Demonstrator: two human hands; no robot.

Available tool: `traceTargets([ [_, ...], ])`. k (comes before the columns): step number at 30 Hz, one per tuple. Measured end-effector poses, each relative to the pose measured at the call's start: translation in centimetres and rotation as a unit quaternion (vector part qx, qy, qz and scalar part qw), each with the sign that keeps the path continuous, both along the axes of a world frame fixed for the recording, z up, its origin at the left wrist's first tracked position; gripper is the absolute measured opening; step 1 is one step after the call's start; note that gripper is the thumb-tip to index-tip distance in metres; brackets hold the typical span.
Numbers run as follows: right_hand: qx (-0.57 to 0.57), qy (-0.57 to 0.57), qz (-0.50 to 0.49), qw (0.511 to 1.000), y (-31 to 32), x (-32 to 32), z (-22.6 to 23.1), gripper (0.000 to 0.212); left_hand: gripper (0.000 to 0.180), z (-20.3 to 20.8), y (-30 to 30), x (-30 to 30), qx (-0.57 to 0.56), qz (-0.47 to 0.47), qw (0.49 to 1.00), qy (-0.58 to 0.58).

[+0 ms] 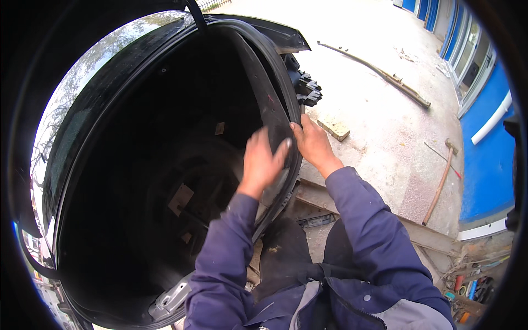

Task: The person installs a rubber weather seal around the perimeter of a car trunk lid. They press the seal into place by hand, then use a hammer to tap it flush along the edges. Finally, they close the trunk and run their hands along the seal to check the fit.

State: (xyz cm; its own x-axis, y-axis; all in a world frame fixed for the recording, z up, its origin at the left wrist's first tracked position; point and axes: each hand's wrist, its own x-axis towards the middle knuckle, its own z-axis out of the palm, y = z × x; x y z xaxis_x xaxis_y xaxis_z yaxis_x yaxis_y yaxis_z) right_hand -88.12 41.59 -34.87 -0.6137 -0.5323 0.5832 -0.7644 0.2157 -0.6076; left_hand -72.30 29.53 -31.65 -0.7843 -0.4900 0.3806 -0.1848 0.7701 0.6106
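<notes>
In front of me is a car's dark trunk [165,137], its inside deep in shadow. A black rubber seal [286,88] follows the trunk opening's edge. My right hand [316,144] grips that edge from outside, with the thumb over the seal and the fingers partly hidden. Just inside the opening, my left hand [259,165] is beside the dark trim panel [268,104]. Its fingers are extended and the thumb stands apart, slightly blurred by motion. I see nothing held in it. Whether its fingertips touch the panel I cannot tell.
A long bar-shaped part [385,77] lies on the pale ground, with a yellowish block [334,130] closer by. A long-handled hammer [440,184] rests near the blue wall [489,154]. Metal beams [412,234] run beside my legs. Assorted tools [473,289] lie at lower right.
</notes>
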Motion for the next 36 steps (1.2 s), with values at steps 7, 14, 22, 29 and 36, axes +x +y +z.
traceTargets([
  [7, 0.048, -0.041, -0.007, 0.998, 0.2, -0.1, 0.0, 0.037, 0.088, -9.0, 3.9, 4.5, -0.073, 0.069, 0.992, -0.071],
  [14, 0.092, -0.046, 0.003, 0.995, 1.2, 0.0, -0.8, 0.044, 0.093, -7.2, 4.4, 3.8, -0.019, 0.107, 0.985, -0.131],
  [22, 0.106, -0.07, -0.03, 0.991, 2.1, 1.2, -4.5, 0.044, 0.104, -6.8, 3.7, 3.0, 0.015, 0.093, 0.982, -0.164],
  [29, 0.1, -0.122, -0.055, 0.986, 1.9, 1.8, -4.5, 0.056, 0.105, -6.2, 3.9, 3.2, -0.001, 0.083, 0.982, -0.17],
  [36, 0.081, -0.168, -0.043, 0.982, 1.6, 2.1, -4.0, 0.06, 0.101, -6.0, 1.2, 1.2, 0.063, 0.066, 0.975, -0.2],
])
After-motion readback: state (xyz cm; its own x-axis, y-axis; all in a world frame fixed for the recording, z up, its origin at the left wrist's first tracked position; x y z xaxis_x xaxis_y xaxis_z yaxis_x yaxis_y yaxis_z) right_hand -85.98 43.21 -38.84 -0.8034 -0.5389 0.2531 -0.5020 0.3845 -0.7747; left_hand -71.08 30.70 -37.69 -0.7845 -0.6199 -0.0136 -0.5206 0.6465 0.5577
